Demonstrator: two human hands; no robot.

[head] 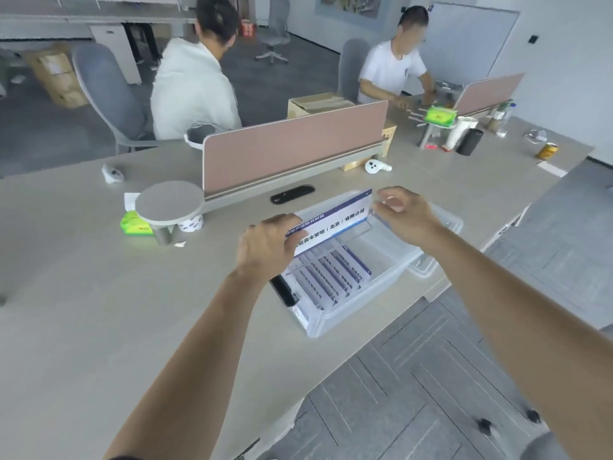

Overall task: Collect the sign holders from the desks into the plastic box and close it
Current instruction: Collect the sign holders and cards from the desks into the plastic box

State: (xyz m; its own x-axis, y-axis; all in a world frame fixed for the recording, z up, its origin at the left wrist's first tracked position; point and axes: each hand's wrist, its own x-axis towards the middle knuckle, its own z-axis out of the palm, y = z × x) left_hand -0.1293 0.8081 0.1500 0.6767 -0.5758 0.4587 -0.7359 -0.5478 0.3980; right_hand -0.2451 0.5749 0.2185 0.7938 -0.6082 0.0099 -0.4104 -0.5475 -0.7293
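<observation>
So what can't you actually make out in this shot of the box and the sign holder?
- Head view: whether the right hand touches the clear acrylic sign holder with a blue-and-white card; motion blur.
- How many sign holders already lie in the clear plastic box; they overlap, and the left hand covers some.
- The box's lid: mostly hidden behind the box.
</observation>
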